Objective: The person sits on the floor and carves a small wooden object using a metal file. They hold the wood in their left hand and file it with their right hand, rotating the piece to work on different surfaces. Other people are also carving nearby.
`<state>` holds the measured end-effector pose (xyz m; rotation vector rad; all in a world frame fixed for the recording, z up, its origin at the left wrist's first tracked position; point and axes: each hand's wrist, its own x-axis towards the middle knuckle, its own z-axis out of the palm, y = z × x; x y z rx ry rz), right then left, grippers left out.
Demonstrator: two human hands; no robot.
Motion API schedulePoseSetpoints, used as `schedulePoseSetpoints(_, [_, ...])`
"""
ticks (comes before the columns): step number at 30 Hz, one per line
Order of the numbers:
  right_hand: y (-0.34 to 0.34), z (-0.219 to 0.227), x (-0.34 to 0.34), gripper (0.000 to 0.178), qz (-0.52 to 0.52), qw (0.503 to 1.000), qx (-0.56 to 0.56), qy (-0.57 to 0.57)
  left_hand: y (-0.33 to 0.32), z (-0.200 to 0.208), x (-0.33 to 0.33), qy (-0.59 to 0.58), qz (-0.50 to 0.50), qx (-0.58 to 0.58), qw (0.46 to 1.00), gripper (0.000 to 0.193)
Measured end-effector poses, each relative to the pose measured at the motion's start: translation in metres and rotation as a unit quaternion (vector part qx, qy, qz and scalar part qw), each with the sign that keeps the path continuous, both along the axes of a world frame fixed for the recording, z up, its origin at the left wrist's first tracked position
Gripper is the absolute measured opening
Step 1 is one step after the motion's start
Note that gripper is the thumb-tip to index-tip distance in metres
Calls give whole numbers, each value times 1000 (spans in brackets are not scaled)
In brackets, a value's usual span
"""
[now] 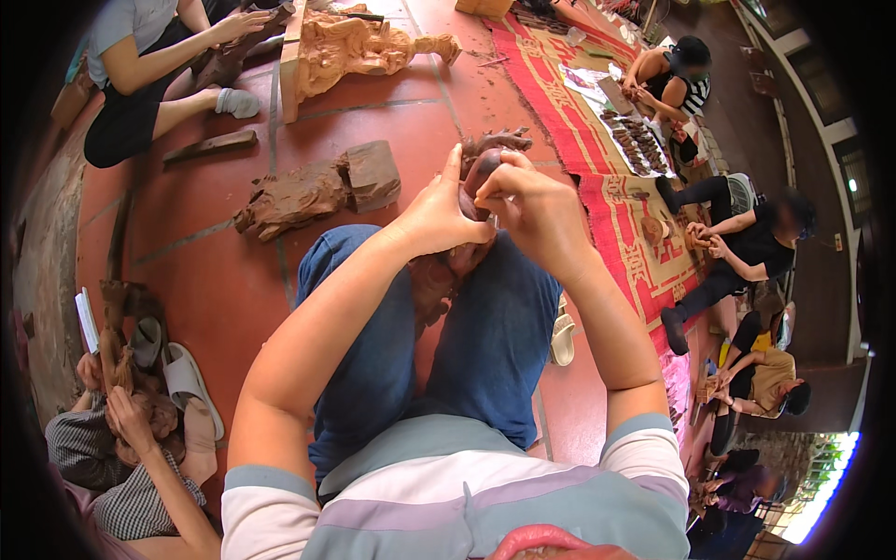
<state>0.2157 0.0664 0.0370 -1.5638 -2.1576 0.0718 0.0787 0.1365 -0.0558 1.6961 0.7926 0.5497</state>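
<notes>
A dark reddish-brown wood carving (pixel 432 287) stands between my knees, its lower part showing between my jeans legs. A smooth rounded part of it and some branching knobs rise around my fingers. My left hand (pixel 439 213) is wrapped round the carving's upper part from the left, thumb across it and index finger pointing up along it. My right hand (pixel 539 203) is closed in a pinch against the rounded part from the right. Whatever lies between its fingertips, if anything, is hidden.
Rough brown wood pieces (pixel 308 194) lie on the red tiles ahead left. Beyond them is a lighter carved figure (pixel 373 49). A red patterned mat (pixel 616 219) runs along the right, with several people working by it. Another person (pixel 140 448) sits close at left.
</notes>
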Motion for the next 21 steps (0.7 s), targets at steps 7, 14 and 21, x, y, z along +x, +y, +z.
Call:
schedulePoseSetpoints(7, [6, -6, 14, 8, 25, 990, 24, 134, -3, 10, -1, 26, 2, 8, 1000, 119])
schedulePoseSetpoints(14, [13, -4, 25, 12, 21, 979, -2, 205, -4, 14, -2, 30, 6, 9, 999, 119])
schedulePoseSetpoints(21, [14, 0, 26, 11, -2, 985, -36, 166, -5, 15, -3, 25, 10, 5, 1000, 120])
